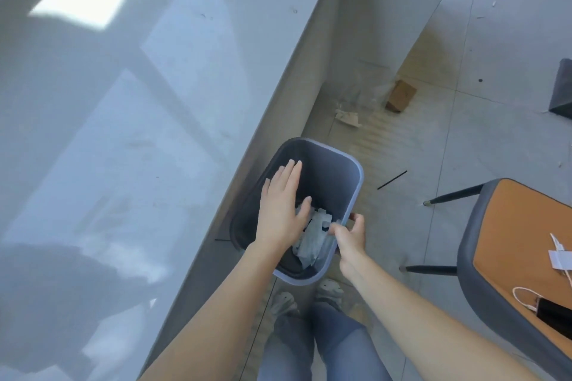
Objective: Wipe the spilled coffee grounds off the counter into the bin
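Left hand (pixel 280 210), fingers spread flat, hovers over the bin (pixel 346 176) beside the counter (pixel 139 133); right hand (pixel 351 233) pinches the near-right rim. Release could tip it (grounds not discernible).

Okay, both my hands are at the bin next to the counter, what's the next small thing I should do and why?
Probably draw the left hand up and out of the blue-grey plastic bin. It hangs open and flat over the crumpled pale wipe already lying inside, holding nothing, while the right hand grips the bin's rim beside the glossy grey counter. No grounds show there.
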{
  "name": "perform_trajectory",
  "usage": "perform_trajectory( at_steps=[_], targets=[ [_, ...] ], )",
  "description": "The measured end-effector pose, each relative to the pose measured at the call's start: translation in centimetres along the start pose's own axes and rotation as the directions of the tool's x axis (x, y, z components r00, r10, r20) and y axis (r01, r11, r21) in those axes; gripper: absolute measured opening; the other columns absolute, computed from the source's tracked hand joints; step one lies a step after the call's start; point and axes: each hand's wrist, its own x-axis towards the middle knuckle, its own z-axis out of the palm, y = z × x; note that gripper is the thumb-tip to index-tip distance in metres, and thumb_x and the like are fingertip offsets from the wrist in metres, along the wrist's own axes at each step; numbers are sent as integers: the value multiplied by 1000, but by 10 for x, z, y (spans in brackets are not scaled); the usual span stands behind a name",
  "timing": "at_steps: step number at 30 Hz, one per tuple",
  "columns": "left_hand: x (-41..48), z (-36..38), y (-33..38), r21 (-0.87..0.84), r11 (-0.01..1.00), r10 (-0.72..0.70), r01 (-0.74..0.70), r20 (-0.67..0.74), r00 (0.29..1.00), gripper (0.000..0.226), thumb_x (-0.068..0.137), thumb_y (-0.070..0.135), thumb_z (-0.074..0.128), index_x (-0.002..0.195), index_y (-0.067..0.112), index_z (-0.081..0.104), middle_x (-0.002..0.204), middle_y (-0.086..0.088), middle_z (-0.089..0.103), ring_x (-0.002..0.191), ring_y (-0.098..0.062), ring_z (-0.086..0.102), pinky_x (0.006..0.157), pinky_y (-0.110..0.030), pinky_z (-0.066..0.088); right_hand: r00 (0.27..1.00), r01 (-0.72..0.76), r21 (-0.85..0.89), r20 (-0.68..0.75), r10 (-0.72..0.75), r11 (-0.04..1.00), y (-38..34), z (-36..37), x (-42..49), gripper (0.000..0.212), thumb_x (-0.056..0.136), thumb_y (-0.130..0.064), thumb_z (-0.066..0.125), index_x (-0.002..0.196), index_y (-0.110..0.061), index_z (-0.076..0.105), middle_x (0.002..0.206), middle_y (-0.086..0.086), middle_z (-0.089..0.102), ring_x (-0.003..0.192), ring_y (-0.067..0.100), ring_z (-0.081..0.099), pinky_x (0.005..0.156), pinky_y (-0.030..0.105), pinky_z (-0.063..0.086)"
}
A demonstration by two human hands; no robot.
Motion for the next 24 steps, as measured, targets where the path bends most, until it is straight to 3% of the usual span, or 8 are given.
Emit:
perform_trajectory(
  at_steps=[3,8,12,16,20,24],
  targets=[
    [17,38,-21,37,998,43,-44,20,999,63,92,24,50,147,19,20,157,-1,19,145,-19,13,117,-41,12,997,-73,12,1,72,997,39,-1,40,44,80,2,52,114,-25,40,111,14,57,99,32,57,85,45,50],
    [38,126,-77,36,999,-5,3,66,998,64,92,26,49,147,22,17,158,-2,17,145,-19,8,119,-45,11,993,-116,10,-8,116,993,116,-2,125,39,84,4,50,112,-22,41,105,13,54,80,20,53,68,34,47],
    [40,195,-124,128,990,-69,63,49,996,64,94,31,46,148,21,13,159,-2,9,146,-19,2,114,-34,-4,988,-147,28,-50,148,989,184,2,191,39,90,1,51,119,-23,43,102,7,54,79,16,54,60,28,45],
    [42,250,-154,218,975,-55,38,73,996,66,95,33,46,148,21,9,159,-3,6,146,-21,1,113,-36,-3,991,-122,18,-59,122,992,235,6,242,38,90,-4,54,114,-31,42,87,-2,54,75,13,55,57,24,44],
    [39,283,-166,228,974,-35,11,99,995,66,94,33,45,148,20,9,159,-4,7,146,-23,2,115,-38,-1,991,-104,20,-78,105,994,267,3,271,38,87,-4,56,108,-32,40,86,0,56,69,10,55,47,14,43],
    [31,296,-172,231,973,-38,5,139,990,64,94,30,45,148,20,12,159,-5,8,146,-23,2,116,-42,2,994,-93,-9,-51,92,996,285,0,283,42,89,-7,58,109,-38,36,88,-13,53,77,4,54,57,19,44]
  ],
)
